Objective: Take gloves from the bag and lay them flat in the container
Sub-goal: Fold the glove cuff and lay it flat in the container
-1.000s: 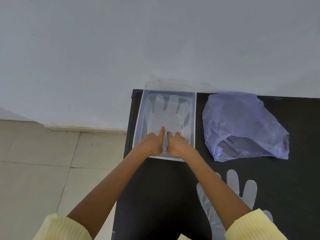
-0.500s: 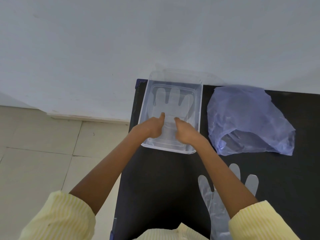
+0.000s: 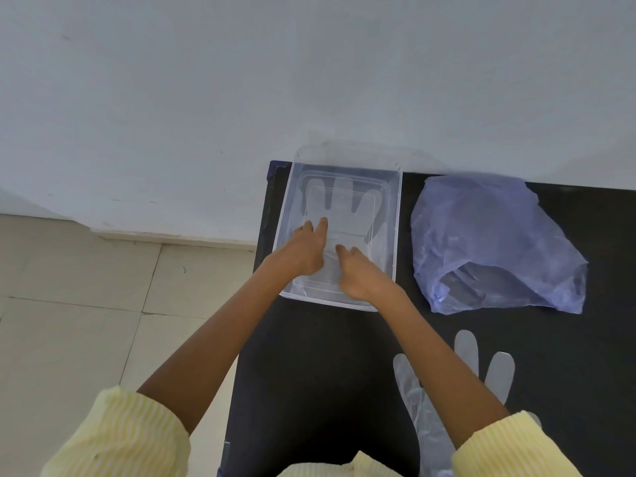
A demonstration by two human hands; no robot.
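A clear container point(image 3: 396, 218) is seen at the far left corner of a black table point(image 3: 309, 373), its far end against a pale wall point(image 3: 241, 80). Inside it a clear glove point(image 3: 344, 208) is laid flat, fingers spread and pointed toward the wall. Both hands are placed inside the container, on the glove's near part. The left hand point(image 3: 303, 253) is laid palm down with fingers extended, nothing being gripped; its fingertips are set at about the glove's palm. The right hand point(image 3: 356, 273) is laid just beside it, slightly nearer the person, fingers loosely curled and pressed down on the cuff end; whether any film is pinched beneath it cannot be told. To the right of the container, close beside it but apart, a crumpled blue bag point(image 3: 488, 235) is seen lying on the table, its mouth turned toward the near right, with clear film visible inside. A second glove point(image 3: 495, 373) is laid flat on the table nearer the person, partly covered by the right forearm. Yellow striped sleeves point(image 3: 120, 438) are pushed up both arms. A tiled floor point(image 3: 86, 321) is seen left of the table.
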